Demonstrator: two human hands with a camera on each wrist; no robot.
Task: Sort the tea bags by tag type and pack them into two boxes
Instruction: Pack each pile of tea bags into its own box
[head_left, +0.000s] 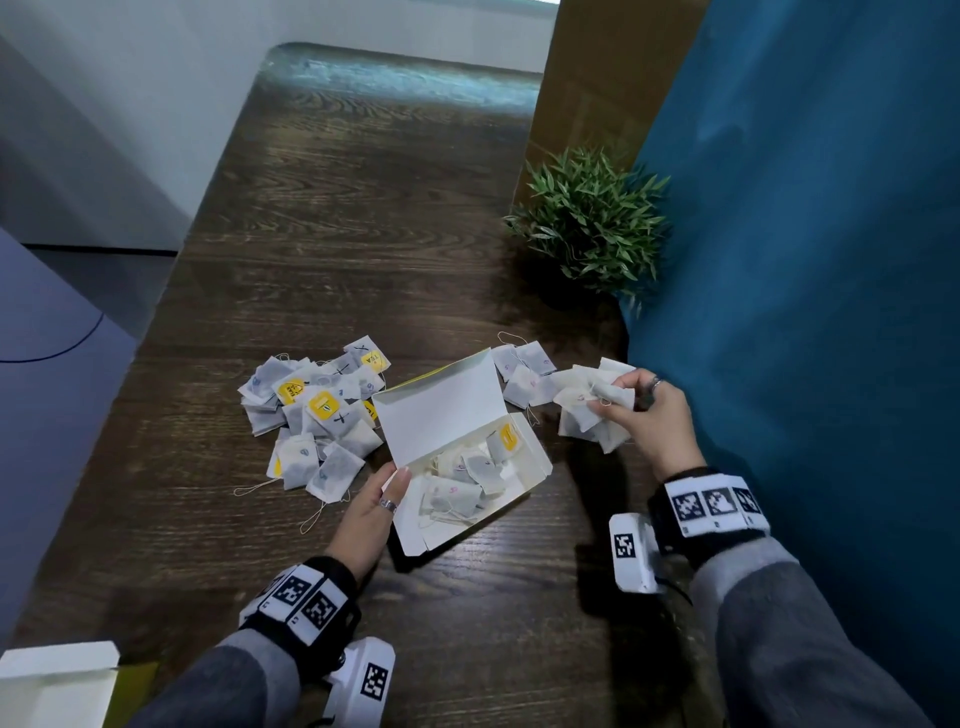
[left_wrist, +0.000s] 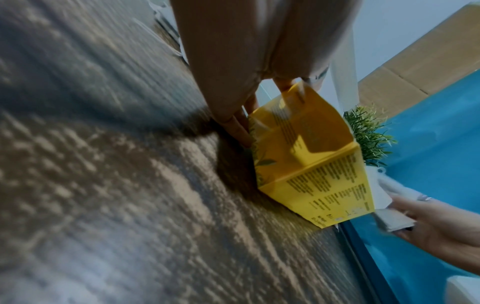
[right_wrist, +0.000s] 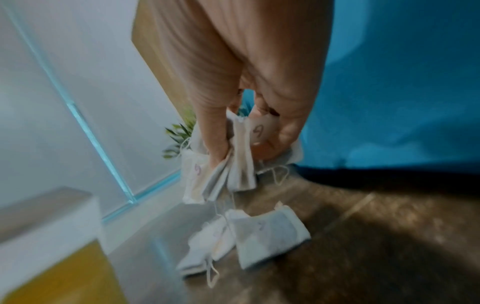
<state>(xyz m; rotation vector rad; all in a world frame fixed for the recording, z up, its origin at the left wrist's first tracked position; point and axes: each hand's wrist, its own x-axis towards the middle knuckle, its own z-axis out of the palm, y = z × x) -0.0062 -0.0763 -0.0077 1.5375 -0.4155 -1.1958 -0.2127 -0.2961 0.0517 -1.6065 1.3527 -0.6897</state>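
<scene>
An open yellow box (head_left: 524, 480) with a white inside lies mid-table, lid raised, several tea bags (head_left: 467, 478) inside. My left hand (head_left: 395, 486) rests with straight fingers (left_wrist: 241, 127) against the end of the box (left_wrist: 311, 164). My right hand (head_left: 605, 402) grips a bunch of white tea bags (head_left: 587, 415) just above the table, right of the box; in the right wrist view the bunch (right_wrist: 233, 164) hangs from my fingers with strings dangling. A pile of yellow-tagged bags (head_left: 317, 415) lies left of the box. Loose white bags (head_left: 524, 374) lie behind my right hand.
A second open box (head_left: 57, 680) sits at the table's near left corner. A potted plant (head_left: 592, 223) stands at the back right against a blue partition (head_left: 805, 260). More tea bags (right_wrist: 259, 232) lie on the wooden table (head_left: 363, 208) beneath my right hand.
</scene>
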